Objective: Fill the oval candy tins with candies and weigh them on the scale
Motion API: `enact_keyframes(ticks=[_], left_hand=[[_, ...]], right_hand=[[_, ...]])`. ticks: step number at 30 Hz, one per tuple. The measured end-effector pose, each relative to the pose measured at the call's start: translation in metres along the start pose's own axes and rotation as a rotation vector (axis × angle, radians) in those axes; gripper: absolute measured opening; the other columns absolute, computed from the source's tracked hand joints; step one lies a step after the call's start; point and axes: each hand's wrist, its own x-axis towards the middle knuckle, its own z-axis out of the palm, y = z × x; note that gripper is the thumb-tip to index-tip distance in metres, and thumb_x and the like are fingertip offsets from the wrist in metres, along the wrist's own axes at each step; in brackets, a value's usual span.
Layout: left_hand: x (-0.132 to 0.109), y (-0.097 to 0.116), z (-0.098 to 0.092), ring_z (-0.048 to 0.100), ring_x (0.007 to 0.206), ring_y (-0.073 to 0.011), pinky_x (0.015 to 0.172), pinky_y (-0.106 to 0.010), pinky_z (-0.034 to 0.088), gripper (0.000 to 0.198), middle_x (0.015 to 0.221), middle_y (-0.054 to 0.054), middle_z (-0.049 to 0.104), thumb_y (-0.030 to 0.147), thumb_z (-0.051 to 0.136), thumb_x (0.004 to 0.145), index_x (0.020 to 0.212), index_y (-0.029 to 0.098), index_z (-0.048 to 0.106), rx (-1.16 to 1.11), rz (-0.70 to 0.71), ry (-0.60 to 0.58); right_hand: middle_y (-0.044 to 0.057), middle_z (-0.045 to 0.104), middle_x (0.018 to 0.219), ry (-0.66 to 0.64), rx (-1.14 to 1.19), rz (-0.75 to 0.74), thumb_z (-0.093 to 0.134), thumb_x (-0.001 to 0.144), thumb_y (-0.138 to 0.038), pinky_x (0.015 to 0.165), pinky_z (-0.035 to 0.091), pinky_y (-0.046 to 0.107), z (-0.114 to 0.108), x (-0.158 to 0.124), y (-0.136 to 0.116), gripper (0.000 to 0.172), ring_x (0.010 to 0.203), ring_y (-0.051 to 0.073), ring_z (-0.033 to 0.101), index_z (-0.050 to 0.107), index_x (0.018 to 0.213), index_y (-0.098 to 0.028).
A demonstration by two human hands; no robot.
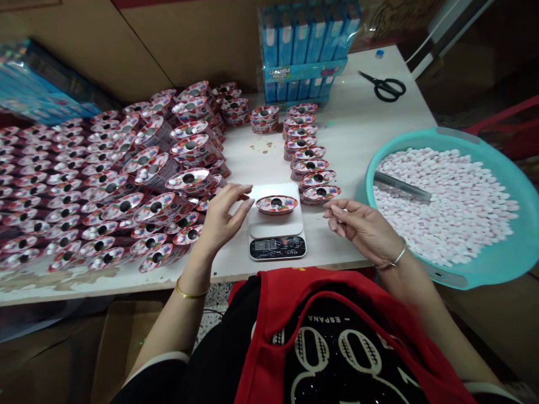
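A small oval red-and-white tin [275, 205] with a round hole in its top sits on the white kitchen scale [275, 227], whose display is lit. My left hand [227, 213] is just left of that tin, thumb and fingers apart, with nothing in it. On the other side of the scale, my right hand [362, 227] has its thumb and fingertips pinched together; whatever is between them is too small to make out. Beyond its fingertips runs a row of similar tins [320, 193].
Many more tins [155, 207] crowd the left side, some stacked. A turquoise basin [520, 224] of whitish candies [446, 207] with a clear tube [402, 185] stands at right. Black scissors [387, 88] and a pack of blue boxes [305, 56] are at the back.
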Motion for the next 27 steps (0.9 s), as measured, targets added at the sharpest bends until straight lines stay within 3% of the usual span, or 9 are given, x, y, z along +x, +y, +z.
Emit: enact_keyframes(ticks=[3,6,10,15,21,24,27], left_hand=[[0.003,0.002,0.009,0.059,0.093,-0.0152,0.084,-0.032,0.05,0.032,0.104,-0.008,0.061,0.034,0.056,0.09,0.119,0.02,0.056,-0.027,0.005,-0.068],[0.007,0.011,0.018,0.056,0.107,-0.0209,0.091,-0.036,0.048,0.054,0.116,-0.01,0.057,0.042,0.064,0.083,0.13,0.021,0.047,0.007,0.04,-0.214],[0.022,0.016,0.021,0.058,0.1,-0.0228,0.086,-0.038,0.048,0.039,0.11,-0.009,0.062,0.034,0.056,0.088,0.124,0.022,0.049,0.181,0.058,-0.384],[0.08,-0.017,0.021,0.059,0.099,-0.0244,0.083,-0.036,0.047,0.03,0.107,-0.009,0.063,0.026,0.055,0.086,0.115,0.02,0.052,0.438,-0.102,-0.196],[0.159,-0.046,0.049,0.061,0.1,-0.0251,0.081,-0.034,0.046,0.024,0.108,-0.014,0.064,0.02,0.053,0.086,0.109,0.016,0.057,0.569,-0.22,-0.198],[0.174,-0.043,0.047,0.058,0.105,-0.0253,0.086,-0.035,0.045,0.027,0.113,-0.014,0.061,0.019,0.053,0.085,0.112,0.016,0.057,0.601,-0.212,-0.178],[0.168,-0.032,0.017,0.054,0.11,-0.0272,0.091,-0.039,0.042,0.028,0.115,-0.014,0.059,0.025,0.053,0.086,0.113,0.018,0.056,0.649,-0.18,-0.125]], right_hand=[[0.001,0.062,0.082,0.005,-0.019,0.015,0.076,0.072,-0.039,0.046,0.031,0.02,0.003,0.0,0.001,0.028,0.058,0.006,0.05,0.066,0.088,-0.017],[0.002,0.062,0.081,0.011,-0.029,0.019,0.076,0.071,-0.042,0.043,0.029,0.02,0.007,0.0,0.003,0.033,0.055,0.006,0.048,0.065,0.088,-0.017],[0.002,0.061,0.076,-0.009,-0.026,0.059,0.074,0.072,-0.049,0.041,0.026,0.02,0.016,-0.001,0.008,0.037,0.049,0.005,0.045,0.064,0.086,-0.016],[0.001,0.059,0.073,-0.052,0.02,0.045,0.07,0.072,-0.057,0.039,0.023,0.019,0.023,0.004,0.014,0.043,0.045,0.003,0.041,0.063,0.082,-0.016],[-0.001,0.057,0.071,-0.062,0.07,0.062,0.071,0.07,-0.058,0.04,0.022,0.019,0.024,0.001,0.018,0.044,0.044,0.003,0.041,0.063,0.081,-0.016],[-0.002,0.055,0.062,-0.072,0.059,0.089,0.07,0.072,-0.058,0.041,0.019,0.019,0.019,-0.002,0.022,0.043,0.043,0.003,0.036,0.061,0.079,-0.016],[-0.003,0.05,0.053,-0.073,0.036,0.115,0.067,0.073,-0.06,0.042,0.017,0.02,0.011,-0.003,0.025,0.044,0.042,0.004,0.031,0.06,0.076,-0.017]])
